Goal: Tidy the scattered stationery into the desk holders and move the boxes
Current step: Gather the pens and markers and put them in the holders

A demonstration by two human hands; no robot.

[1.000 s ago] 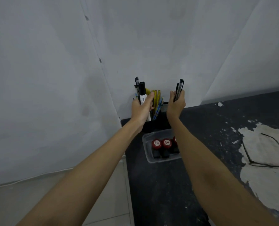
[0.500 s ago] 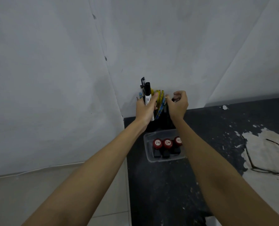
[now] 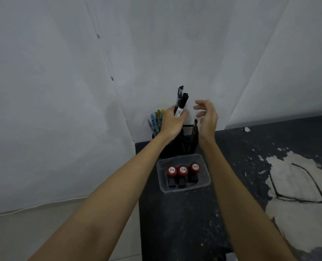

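Left hand (image 3: 172, 121) grips two black markers (image 3: 181, 102), caps sticking up above the fist, white label just above the fingers. Black desk holder (image 3: 177, 146) sits directly under that hand; patterned pencils (image 3: 155, 122) stand in it just left of the knuckles. Right hand (image 3: 207, 117) hovers beside the left, fingers loosely spread, holding nothing. A dark pen (image 3: 194, 129) leans in the holder just left of the right palm, possibly touching it. Clear tray (image 3: 203, 178) with three red-capped stamps (image 3: 182, 171) lies just near of both wrists, on the dark desk (image 3: 184, 223)
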